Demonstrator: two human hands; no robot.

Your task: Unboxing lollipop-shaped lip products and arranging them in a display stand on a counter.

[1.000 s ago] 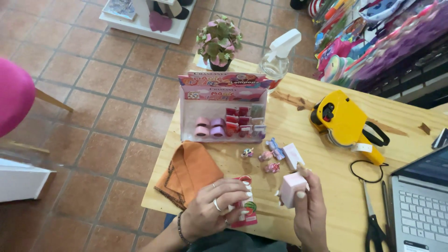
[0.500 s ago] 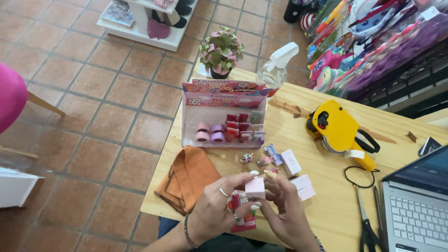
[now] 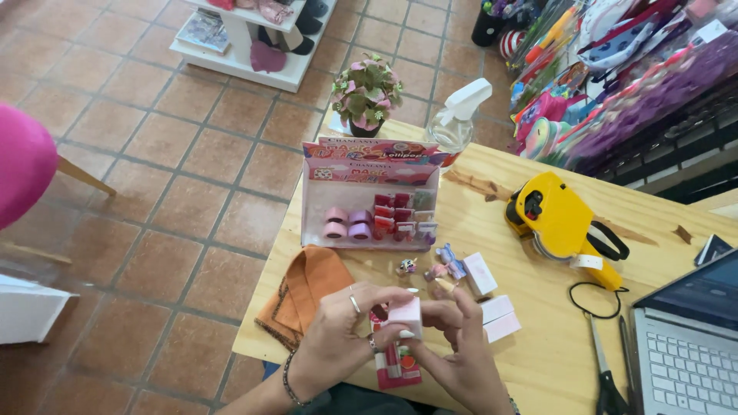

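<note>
Both hands meet at the near edge of the wooden table [image 3: 538, 253]. My left hand [image 3: 338, 334] and my right hand [image 3: 457, 346] together grip a small pale pink box [image 3: 405, 315] by their fingertips. Just below the hands a red and pink blister card [image 3: 396, 365] shows, partly hidden by them; whether a hand holds it I cannot tell. An orange cloth [image 3: 304, 292] lies left of my left hand. Small pale pink boxes [image 3: 496, 317] lie right of my right hand, with small trinkets [image 3: 446, 265] beyond.
A white display tray [image 3: 373, 196] with pink, purple and red items stands mid-table. A yellow label gun [image 3: 561, 223], spray bottle [image 3: 457, 123], potted plant [image 3: 367, 96], scissors [image 3: 607, 369] and laptop [image 3: 692, 338] are around. A pink chair [image 3: 23, 161] stands on the tiled floor.
My right hand brought the small pink box leftward to my left hand, and now both hands grip it above the blister card.
</note>
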